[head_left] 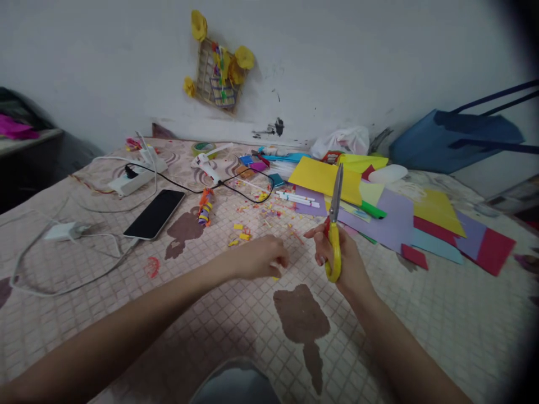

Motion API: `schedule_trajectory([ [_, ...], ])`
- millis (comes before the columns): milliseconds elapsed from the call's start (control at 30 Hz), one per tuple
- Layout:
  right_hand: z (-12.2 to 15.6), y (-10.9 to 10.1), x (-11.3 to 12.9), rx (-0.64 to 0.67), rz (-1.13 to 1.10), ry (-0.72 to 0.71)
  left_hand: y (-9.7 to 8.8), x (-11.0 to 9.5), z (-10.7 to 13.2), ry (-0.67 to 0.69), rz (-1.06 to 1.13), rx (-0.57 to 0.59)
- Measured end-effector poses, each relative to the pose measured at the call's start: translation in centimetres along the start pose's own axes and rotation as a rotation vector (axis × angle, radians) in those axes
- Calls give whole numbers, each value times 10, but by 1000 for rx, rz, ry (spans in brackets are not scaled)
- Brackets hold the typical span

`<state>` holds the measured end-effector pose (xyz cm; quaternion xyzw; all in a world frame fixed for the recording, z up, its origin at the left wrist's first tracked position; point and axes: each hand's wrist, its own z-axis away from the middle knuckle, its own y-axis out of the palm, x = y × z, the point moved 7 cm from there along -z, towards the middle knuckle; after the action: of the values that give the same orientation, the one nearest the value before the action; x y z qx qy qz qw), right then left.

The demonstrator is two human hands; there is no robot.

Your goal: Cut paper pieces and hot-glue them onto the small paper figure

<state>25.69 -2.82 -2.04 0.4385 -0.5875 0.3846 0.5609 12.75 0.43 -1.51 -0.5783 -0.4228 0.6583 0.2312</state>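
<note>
My right hand (347,252) grips a pair of scissors (336,207) by the yellow and red handles, with the blades pointing up and away from me. The index finger reaches out to the left of the handles. Over the middle of the patterned cloth, my left hand (260,258) has its fingers curled downward. What is inside them, if anything, is hidden. A small yellow piece (275,277) shows just below its fingertips. Several yellow paper pieces (244,237) lie beyond the left hand. An orange, yellow and purple paper roll (205,206) lies farther back.
A phone (155,214) on a cable and a power strip (138,177) are at left. Behind the paper roll lies a white glue gun (206,167) with a black cord. Coloured sheets (391,216) spread across the right. Scraps (269,213) litter the middle.
</note>
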Motion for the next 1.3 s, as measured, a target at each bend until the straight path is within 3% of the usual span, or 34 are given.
schedule_trajectory([
  [67, 0, 0, -2, 0, -5, 14, 3, -8, 8, -24, -54, -104],
  [200, 0, -1, -8, 4, 2, 42, 10, -13, 14, -51, -20, -133],
  [267, 1, 2, -11, 17, -3, 48, 6, -3, 15, -134, 139, -216],
  [367, 5, 12, -16, 77, -37, 95, 2, 22, 19, -305, 556, -369],
  [433, 9, 20, -21, 120, -50, 149, 5, 33, 21, -356, 799, -410],
  [533, 14, 28, -25, 162, -26, 205, 8, 39, 22, -368, 982, -424],
  [733, 16, 34, -23, 169, 108, 143, 10, 31, 25, -382, 1019, -478],
  [1033, 13, 32, -24, 123, 86, 136, 15, 30, 22, -383, 1008, -422],
  [1300, 17, 35, -25, 145, 85, 149, 12, 35, 24, -379, 1024, -518],
])
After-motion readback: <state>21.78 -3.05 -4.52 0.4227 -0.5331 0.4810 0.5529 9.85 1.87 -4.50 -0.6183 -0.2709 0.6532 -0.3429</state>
